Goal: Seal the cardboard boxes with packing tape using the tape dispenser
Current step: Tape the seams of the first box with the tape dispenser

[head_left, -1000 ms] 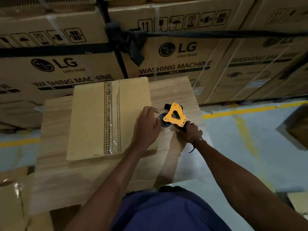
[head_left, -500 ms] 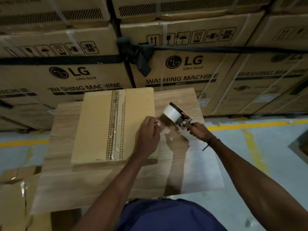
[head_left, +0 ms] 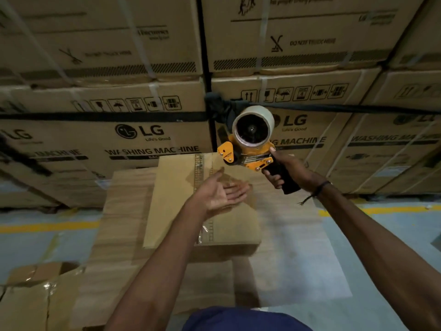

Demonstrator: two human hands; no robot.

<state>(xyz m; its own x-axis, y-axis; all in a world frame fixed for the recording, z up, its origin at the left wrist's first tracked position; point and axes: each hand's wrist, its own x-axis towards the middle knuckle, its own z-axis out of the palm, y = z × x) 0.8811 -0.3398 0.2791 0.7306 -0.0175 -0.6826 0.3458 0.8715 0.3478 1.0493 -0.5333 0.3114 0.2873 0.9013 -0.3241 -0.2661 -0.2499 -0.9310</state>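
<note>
Lap: dark blue clothing (head_left: 241, 320) at the bottom edge, nearest the camera.
Low box: a taped brown carton (head_left: 31, 299) at the lower left, on the floor beside the table.
Table: a wood-grain top (head_left: 124, 211) that carries the work.
Cardboard box: a flat brown box (head_left: 176, 199) lies on the table, flaps closed, with a strip of clear tape (head_left: 200, 177) running along its centre seam.
Left hand: the left hand (head_left: 223, 193) is above the box, palm turned up, fingers straight and close together — it holds nothing.
Right hand: the right hand (head_left: 290, 172) is wrapped round the black handle of the tape dispenser, thumb up against the orange frame.
Tape dispenser: the tape dispenser (head_left: 250, 149) is raised in the air above the far right corner of the box, apart from it — its roll of pale tape (head_left: 254, 129) faces the camera.
Floor: grey concrete with a yellow line (head_left: 47, 226) across it.
Behind: stacked LG washing machine cartons (head_left: 133, 137), bound by a black strap (head_left: 102, 115).
</note>
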